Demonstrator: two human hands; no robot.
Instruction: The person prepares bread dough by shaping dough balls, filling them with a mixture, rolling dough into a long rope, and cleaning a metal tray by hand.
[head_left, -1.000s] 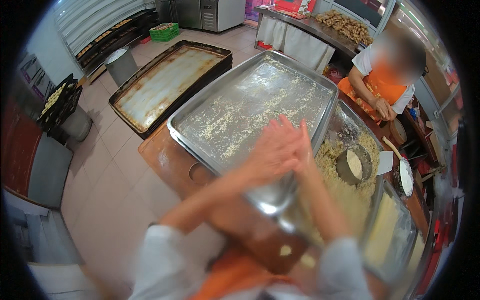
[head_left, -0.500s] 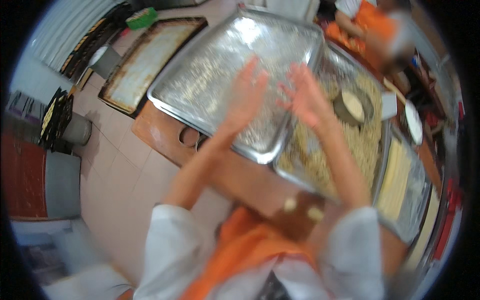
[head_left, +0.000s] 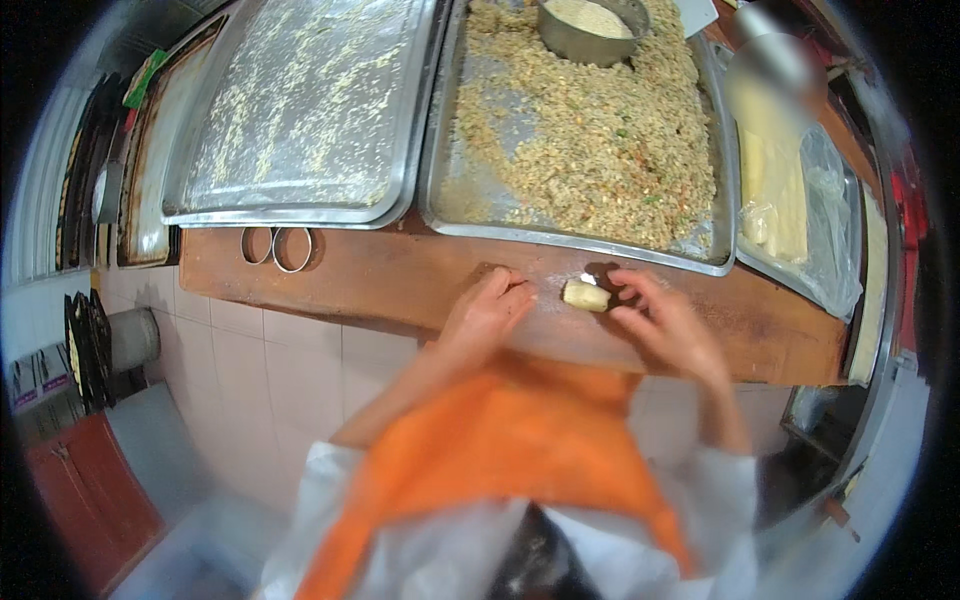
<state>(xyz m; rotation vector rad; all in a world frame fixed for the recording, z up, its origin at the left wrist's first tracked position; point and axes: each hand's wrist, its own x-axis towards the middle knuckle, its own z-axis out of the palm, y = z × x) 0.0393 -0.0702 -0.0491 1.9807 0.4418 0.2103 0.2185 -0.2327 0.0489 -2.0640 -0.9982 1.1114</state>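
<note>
While the right hand (head_left: pixel 662 320) spreads at the right end of the dough lump (head_left: pixel 586 295), the left hand (head_left: pixel 488 315) curls, hold unclear; the lump sits on the near table (head_left: pixel 380 275), seemingly unworked; loose mix (head_left: pixel 620 150) lies in the far tray (head_left: pixel 580 246).

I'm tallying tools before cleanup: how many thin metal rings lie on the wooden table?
2. The left ring lies toward the table's left end, just below the left tray; the right ring lies beside it. Others could be hidden.

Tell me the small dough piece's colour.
The dough piece is pale yellow, best seen in the head view.
</note>
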